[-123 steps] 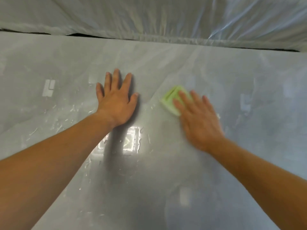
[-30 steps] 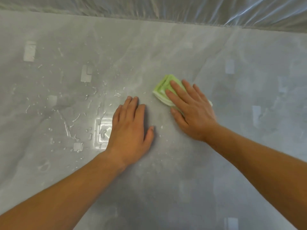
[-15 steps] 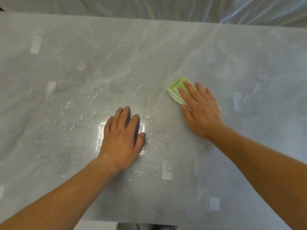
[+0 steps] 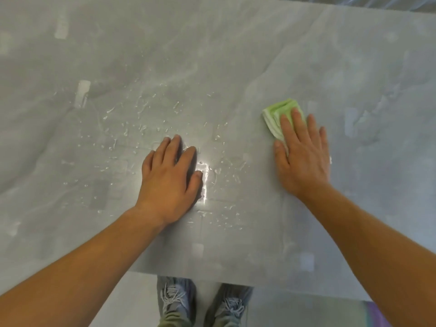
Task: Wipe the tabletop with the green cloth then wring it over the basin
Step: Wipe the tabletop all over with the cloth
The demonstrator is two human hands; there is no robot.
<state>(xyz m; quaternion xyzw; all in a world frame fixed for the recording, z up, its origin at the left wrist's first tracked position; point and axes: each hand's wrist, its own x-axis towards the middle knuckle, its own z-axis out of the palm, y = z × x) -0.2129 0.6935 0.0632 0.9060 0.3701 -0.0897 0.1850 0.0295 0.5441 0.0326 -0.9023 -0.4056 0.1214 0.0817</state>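
Observation:
A folded green cloth (image 4: 277,114) lies flat on the grey plastic-covered tabletop (image 4: 212,55), right of centre. My right hand (image 4: 303,154) presses down on it with straight fingers, covering its near half. My left hand (image 4: 171,178) rests flat on the tabletop at the centre, fingers together, among water droplets (image 4: 141,114). No basin is in view.
The table's near edge (image 4: 236,279) runs across the bottom, with my two shoes (image 4: 203,303) on the floor below it. Droplets and streaks spread left of and around my left hand. Clear plastic sheeting hangs beyond the table's far edge (image 4: 377,3).
My right hand has slid the cloth rightward, away from my left hand. The view has tilted down, so the table's near edge and my shoes show.

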